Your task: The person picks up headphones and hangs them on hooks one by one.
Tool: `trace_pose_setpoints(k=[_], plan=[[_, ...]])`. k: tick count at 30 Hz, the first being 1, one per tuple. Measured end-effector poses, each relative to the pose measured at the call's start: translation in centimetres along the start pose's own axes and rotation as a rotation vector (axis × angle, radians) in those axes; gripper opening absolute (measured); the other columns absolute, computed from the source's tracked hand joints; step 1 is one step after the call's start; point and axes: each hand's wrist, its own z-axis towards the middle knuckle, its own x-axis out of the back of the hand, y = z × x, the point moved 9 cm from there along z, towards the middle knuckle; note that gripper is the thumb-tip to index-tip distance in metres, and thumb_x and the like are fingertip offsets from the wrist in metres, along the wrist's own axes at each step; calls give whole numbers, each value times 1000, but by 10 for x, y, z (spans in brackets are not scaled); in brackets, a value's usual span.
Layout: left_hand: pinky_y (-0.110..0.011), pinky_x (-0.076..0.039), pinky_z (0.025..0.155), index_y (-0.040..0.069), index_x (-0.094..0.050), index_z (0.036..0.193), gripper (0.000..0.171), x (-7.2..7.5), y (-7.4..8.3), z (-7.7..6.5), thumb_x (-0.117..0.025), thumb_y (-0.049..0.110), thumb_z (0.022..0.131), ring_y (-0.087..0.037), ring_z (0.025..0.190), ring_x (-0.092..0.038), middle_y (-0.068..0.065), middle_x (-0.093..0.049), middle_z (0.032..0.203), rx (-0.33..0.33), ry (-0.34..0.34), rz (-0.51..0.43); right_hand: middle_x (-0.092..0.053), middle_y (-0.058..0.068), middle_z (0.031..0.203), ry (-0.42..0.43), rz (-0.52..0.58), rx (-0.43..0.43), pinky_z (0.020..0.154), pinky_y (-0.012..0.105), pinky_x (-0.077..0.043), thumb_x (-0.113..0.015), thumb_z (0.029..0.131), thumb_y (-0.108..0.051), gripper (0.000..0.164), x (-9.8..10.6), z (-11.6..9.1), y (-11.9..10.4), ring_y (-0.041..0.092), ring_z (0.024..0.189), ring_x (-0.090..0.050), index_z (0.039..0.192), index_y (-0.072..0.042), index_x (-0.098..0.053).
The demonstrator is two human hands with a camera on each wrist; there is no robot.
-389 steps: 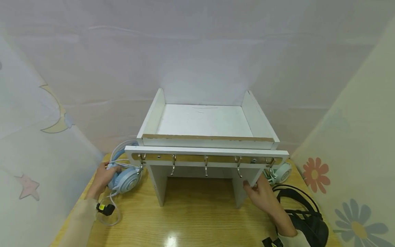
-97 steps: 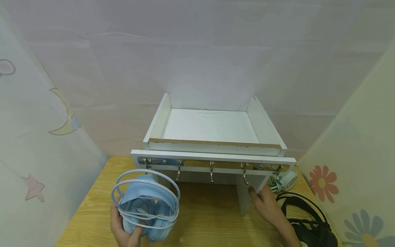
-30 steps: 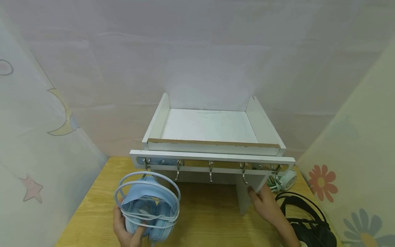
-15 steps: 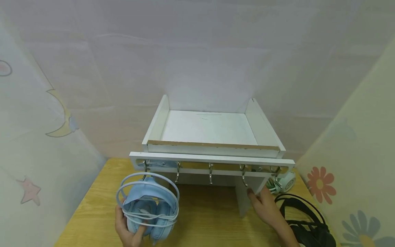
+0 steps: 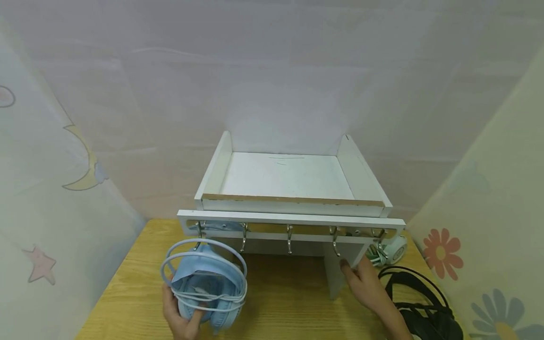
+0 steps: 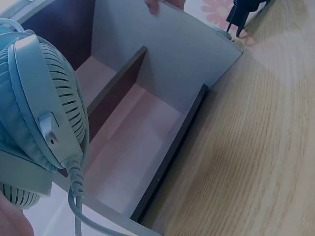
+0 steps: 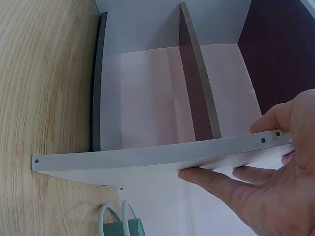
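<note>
My left hand [image 5: 182, 323] holds the light blue headphones [image 5: 206, 267] by an ear cup, raised at the front left of the white shelf [image 5: 293, 219]. Their double headband arcs upward, and white cable is wound across the cups. Just behind the headband is the leftmost metal hook [image 5: 199, 231] of the shelf's front rail. In the left wrist view, one cup of the headphones [image 6: 61, 93] shows its slotted cover and cord. My right hand [image 5: 367, 288] grips the shelf's right side panel [image 7: 147, 160], thumb on the inner face and fingers outside.
Several hooks line the rail, including a middle hook [image 5: 289, 238]. Pale green headphones [image 5: 397, 249] lie right of the shelf. Nearer me, a black item with a thin hoop and strap [image 5: 433, 321], like headphones, lies on the wooden table [image 5: 127, 283]. Fabric walls [image 5: 272, 85] enclose the space.
The blue headphones, at the table's left side 13 seconds ago, are now lifted before the leftmost hook. Over the last second they shift only slightly. My right hand keeps its grip on the panel.
</note>
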Motion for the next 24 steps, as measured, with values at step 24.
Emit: trace_pose_setpoints(k=[24], plan=[[-24, -39, 113, -15, -33, 155, 83, -3, 0, 1, -60, -24, 77, -20, 133, -52, -15, -55, 145, 101, -159, -36, -55, 39, 141, 22, -12, 25, 85, 70, -58, -52, 104, 8, 46, 1, 0, 0, 61, 124, -58, 149, 12, -42]])
